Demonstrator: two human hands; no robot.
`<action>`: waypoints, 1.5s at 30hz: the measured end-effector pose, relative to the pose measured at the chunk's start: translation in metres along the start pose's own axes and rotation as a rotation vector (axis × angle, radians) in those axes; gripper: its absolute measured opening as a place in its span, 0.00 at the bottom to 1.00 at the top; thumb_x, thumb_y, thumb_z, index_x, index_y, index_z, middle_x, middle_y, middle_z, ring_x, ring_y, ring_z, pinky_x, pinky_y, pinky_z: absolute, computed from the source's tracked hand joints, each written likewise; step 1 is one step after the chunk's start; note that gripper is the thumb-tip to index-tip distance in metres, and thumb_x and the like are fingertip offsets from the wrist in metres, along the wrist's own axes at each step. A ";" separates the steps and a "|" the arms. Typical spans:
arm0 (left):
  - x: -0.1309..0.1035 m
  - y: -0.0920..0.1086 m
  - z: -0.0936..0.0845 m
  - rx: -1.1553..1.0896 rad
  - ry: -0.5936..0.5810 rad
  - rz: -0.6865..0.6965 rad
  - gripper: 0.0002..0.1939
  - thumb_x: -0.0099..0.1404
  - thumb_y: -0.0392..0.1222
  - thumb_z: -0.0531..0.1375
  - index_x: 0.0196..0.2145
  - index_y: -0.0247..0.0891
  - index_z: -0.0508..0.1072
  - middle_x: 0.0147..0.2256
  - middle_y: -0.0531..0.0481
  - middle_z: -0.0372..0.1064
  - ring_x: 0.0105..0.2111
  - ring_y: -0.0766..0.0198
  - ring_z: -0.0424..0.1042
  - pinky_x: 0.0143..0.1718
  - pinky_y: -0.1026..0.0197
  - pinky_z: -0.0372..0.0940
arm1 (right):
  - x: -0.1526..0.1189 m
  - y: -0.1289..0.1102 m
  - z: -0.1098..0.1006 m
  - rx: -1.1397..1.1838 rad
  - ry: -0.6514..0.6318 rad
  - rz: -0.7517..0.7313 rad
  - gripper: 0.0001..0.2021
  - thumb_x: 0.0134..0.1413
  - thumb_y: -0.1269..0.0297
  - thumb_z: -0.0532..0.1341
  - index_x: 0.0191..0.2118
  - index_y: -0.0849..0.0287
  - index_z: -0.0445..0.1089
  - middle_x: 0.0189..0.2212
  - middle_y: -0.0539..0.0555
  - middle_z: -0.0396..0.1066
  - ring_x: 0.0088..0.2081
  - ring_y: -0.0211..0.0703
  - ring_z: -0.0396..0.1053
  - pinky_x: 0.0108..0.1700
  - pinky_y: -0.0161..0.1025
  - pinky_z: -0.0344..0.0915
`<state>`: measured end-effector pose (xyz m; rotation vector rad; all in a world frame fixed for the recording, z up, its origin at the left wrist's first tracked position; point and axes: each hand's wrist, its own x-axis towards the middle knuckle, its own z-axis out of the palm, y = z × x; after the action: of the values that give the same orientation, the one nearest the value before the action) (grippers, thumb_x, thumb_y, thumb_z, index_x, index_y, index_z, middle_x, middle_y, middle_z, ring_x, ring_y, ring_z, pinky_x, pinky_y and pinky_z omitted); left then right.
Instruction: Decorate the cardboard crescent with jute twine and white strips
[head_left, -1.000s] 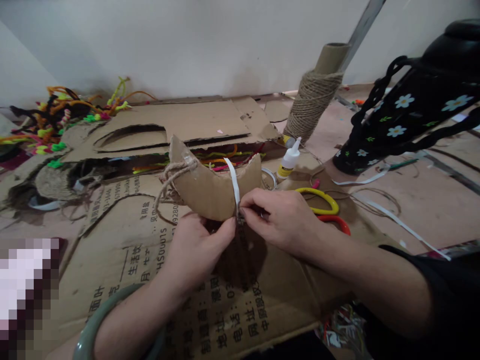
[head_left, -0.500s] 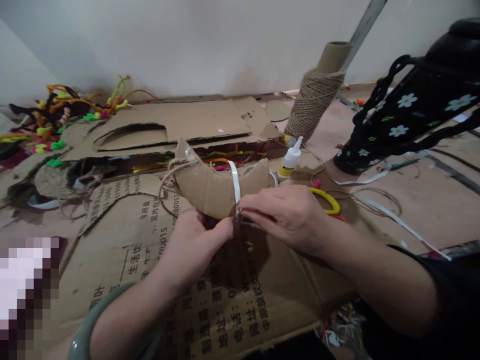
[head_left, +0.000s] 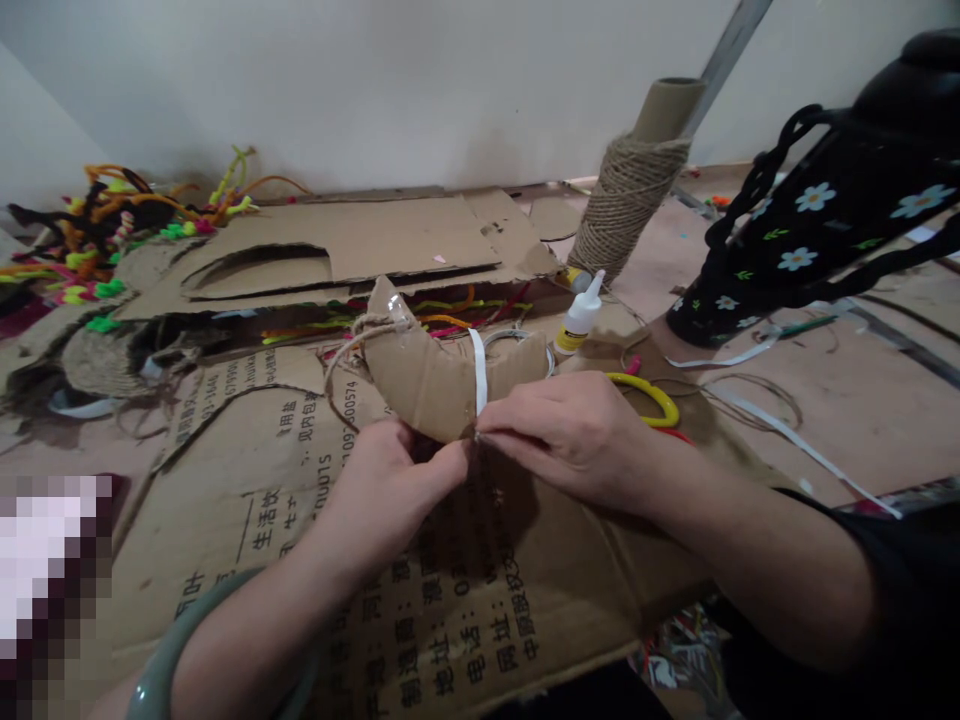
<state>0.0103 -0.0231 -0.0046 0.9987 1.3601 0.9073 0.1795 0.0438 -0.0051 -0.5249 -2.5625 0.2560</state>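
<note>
A crescent-shaped cardboard piece [head_left: 420, 375] is held up over the printed cardboard sheet [head_left: 300, 560]. A white strip [head_left: 480, 368] runs across its middle and down to its lower edge. My left hand [head_left: 397, 480] grips the lower left edge of the crescent, the thumb pointing toward the strip. With fingers pinched, my right hand [head_left: 570, 430] holds the strip's lower end at that edge. Twine [head_left: 345, 365] is tied around the crescent's left tip, where clear tape shines. The fingers behind the cardboard are hidden.
A small glue bottle [head_left: 576, 318] stands beyond my right hand, near a yellow ring [head_left: 652, 400]. Farther back are a twine roll [head_left: 630, 200] and a black flowered bottle [head_left: 810, 210]. Colourful pipe cleaners [head_left: 127, 220] lie at the left, by a cut cardboard panel [head_left: 397, 230].
The crescent has shifted slightly right and tilted a little. The white strip lies closer against its face, its lower end still in my right fingers. My left hand has barely moved.
</note>
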 end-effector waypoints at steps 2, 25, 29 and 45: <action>0.000 0.000 0.000 0.023 0.005 0.012 0.05 0.54 0.38 0.60 0.27 0.38 0.77 0.21 0.54 0.71 0.23 0.66 0.68 0.27 0.66 0.63 | 0.000 0.000 0.000 0.004 -0.001 0.018 0.10 0.59 0.66 0.53 0.32 0.60 0.70 0.26 0.49 0.73 0.27 0.34 0.69 0.29 0.31 0.57; 0.001 0.002 0.002 0.090 0.036 0.026 0.07 0.52 0.41 0.59 0.20 0.37 0.69 0.21 0.54 0.67 0.24 0.65 0.66 0.30 0.63 0.66 | 0.000 -0.005 0.007 0.040 0.030 0.218 0.07 0.52 0.69 0.55 0.29 0.61 0.70 0.22 0.48 0.70 0.23 0.33 0.64 0.28 0.31 0.56; 0.001 0.001 0.002 0.082 0.022 0.041 0.05 0.52 0.40 0.59 0.22 0.37 0.72 0.23 0.53 0.70 0.26 0.64 0.68 0.31 0.62 0.66 | 0.000 -0.003 0.006 0.045 0.029 0.238 0.07 0.53 0.68 0.56 0.29 0.61 0.70 0.21 0.48 0.69 0.22 0.32 0.62 0.27 0.31 0.54; 0.003 0.001 0.002 0.069 0.036 0.066 0.06 0.51 0.38 0.59 0.28 0.37 0.75 0.25 0.52 0.73 0.28 0.63 0.70 0.32 0.62 0.67 | 0.003 -0.002 0.002 0.074 -0.108 0.295 0.08 0.58 0.63 0.55 0.33 0.58 0.69 0.28 0.49 0.74 0.29 0.37 0.70 0.31 0.32 0.58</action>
<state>0.0126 -0.0203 -0.0045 1.0899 1.4038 0.9370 0.1761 0.0429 -0.0047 -0.8829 -2.5600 0.4924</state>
